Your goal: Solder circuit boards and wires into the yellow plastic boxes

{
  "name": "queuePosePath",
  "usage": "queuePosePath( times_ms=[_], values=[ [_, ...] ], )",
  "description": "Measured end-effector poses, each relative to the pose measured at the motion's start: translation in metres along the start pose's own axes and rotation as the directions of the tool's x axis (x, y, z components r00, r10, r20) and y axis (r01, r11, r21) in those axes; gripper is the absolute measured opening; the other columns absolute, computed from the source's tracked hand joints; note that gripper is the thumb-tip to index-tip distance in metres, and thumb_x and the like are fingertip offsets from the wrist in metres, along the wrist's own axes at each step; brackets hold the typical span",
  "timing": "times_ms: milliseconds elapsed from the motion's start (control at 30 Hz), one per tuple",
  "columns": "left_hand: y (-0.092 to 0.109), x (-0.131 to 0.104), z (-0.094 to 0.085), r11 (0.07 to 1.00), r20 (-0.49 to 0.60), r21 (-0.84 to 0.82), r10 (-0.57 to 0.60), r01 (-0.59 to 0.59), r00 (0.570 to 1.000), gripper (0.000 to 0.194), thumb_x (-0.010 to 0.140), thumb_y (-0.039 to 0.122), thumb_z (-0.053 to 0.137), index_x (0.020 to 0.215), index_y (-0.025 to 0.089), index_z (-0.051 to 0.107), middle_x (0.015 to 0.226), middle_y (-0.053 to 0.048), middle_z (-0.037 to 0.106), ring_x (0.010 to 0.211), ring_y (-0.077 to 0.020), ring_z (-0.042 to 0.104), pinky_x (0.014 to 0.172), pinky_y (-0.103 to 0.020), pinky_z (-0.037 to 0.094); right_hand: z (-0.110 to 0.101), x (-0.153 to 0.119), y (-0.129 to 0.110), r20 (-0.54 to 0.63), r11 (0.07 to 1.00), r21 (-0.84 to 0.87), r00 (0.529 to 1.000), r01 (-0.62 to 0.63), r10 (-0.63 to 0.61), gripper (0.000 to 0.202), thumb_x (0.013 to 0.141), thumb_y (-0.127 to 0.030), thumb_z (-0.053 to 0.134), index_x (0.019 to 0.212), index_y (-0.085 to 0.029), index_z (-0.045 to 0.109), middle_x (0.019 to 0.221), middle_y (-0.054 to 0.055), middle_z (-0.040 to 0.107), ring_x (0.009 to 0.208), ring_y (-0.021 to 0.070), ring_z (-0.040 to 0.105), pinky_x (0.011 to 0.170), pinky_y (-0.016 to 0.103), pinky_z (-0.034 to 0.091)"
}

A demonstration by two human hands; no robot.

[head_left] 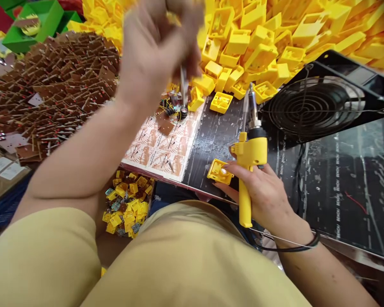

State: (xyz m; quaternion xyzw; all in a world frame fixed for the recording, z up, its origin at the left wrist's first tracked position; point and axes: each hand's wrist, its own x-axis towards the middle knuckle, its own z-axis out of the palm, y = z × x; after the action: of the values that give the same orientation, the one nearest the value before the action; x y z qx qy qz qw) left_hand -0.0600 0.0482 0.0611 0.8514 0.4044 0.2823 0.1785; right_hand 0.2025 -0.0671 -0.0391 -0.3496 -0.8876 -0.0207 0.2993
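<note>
My left hand (156, 51), blurred, is raised at top centre. Its fingers close round a thin metal tool (184, 83) that points down at small black round parts with thin wires (181, 112). Beneath these lies a brown board (165, 126). A yellow soldering gun (251, 151), tip up, is in my right hand (267, 192). The thumb and a finger of that hand also touch a small open yellow housing (218, 171) with a shiny round part inside, near the bench edge.
Yellow housings (262, 47) are heaped along the back. Brown boards (51, 81) pile up at left, near green boxes (41, 25). A black fan (320, 102) stands at right. One loose yellow housing (221, 102) sits mid-bench. Below the bench edge is a bin of yellow pieces (129, 209).
</note>
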Motion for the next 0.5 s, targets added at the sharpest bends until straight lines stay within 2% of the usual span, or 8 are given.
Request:
queuePosePath(
  times_ms=[100, 200, 267, 333, 433, 500],
  values=[
    [0.021, -0.049, 0.044, 1.000, 0.080, -0.002, -0.004, 0.004, 0.997, 0.043, 0.093, 0.052, 0.058, 0.124, 0.022, 0.063, 0.108, -0.005, 0.075, 0.113, -0.0198, 0.064, 0.100, -0.041, 0.052, 0.000, -0.002, 0.001, 0.010, 1.000, 0.004, 1.000, 0.000, 0.000, 0.040, 0.090, -0.029, 0.068, 0.123, -0.017, 0.050, 0.089, 0.004, 0.069, 0.078, 0.0192, 0.068, 0.083, 0.036, 0.050],
    [0.023, -0.079, 0.070, 0.997, 0.152, -0.060, 0.055, -0.047, 0.987, 0.029, 0.098, 0.038, 0.054, 0.119, 0.021, 0.066, 0.110, -0.006, 0.076, 0.108, -0.0179, 0.068, 0.098, -0.037, 0.053, -0.002, -0.004, 0.004, 0.023, 1.000, 0.006, 1.000, -0.002, 0.002, 0.042, 0.089, -0.028, 0.069, 0.125, -0.017, 0.050, 0.090, 0.004, 0.069, 0.079, 0.0198, 0.067, 0.085, 0.037, 0.050],
    [0.018, -0.085, 0.075, 0.988, 0.184, -0.105, 0.128, -0.110, 0.975, 0.028, 0.099, 0.031, 0.050, 0.119, 0.019, 0.065, 0.116, -0.008, 0.074, 0.111, -0.0174, 0.068, 0.101, -0.035, 0.051, -0.003, -0.005, 0.005, 0.035, 1.000, 0.013, 0.999, 0.005, -0.005, 0.044, 0.089, -0.029, 0.068, 0.127, -0.018, 0.049, 0.093, 0.005, 0.069, 0.080, 0.0202, 0.067, 0.087, 0.038, 0.050],
    [0.014, -0.086, 0.073, 0.982, 0.231, -0.113, 0.175, -0.153, 0.957, 0.033, 0.099, 0.031, 0.051, 0.128, 0.018, 0.059, 0.127, -0.011, 0.070, 0.120, -0.0194, 0.064, 0.109, -0.039, 0.047, -0.004, -0.006, 0.007, 0.044, 1.000, 0.028, 0.999, 0.003, -0.004, 0.043, 0.091, -0.029, 0.066, 0.128, -0.019, 0.048, 0.096, 0.005, 0.070, 0.081, 0.0199, 0.067, 0.089, 0.040, 0.050],
    [0.011, -0.090, 0.064, 0.987, 0.294, -0.056, 0.159, -0.149, 0.942, 0.051, 0.096, 0.035, 0.056, 0.143, 0.019, 0.045, 0.142, -0.015, 0.058, 0.134, -0.0236, 0.054, 0.116, -0.044, 0.041, -0.003, -0.008, 0.009, 0.039, 0.999, 0.047, 0.999, -0.014, 0.012, 0.038, 0.093, -0.029, 0.064, 0.126, -0.022, 0.047, 0.095, 0.003, 0.069, 0.081, 0.0187, 0.067, 0.090, 0.039, 0.050],
    [0.010, -0.096, 0.058, 0.989, 0.286, 0.013, 0.135, -0.144, 0.949, 0.060, 0.094, 0.033, 0.058, 0.149, 0.020, 0.037, 0.148, -0.018, 0.050, 0.140, -0.0260, 0.046, 0.116, -0.046, 0.040, -0.003, -0.010, 0.010, 0.027, 0.998, 0.055, 1.000, -0.017, 0.015, 0.037, 0.092, -0.029, 0.065, 0.125, -0.022, 0.048, 0.093, 0.002, 0.069, 0.081, 0.0183, 0.067, 0.089, 0.038, 0.050]
  ],
)
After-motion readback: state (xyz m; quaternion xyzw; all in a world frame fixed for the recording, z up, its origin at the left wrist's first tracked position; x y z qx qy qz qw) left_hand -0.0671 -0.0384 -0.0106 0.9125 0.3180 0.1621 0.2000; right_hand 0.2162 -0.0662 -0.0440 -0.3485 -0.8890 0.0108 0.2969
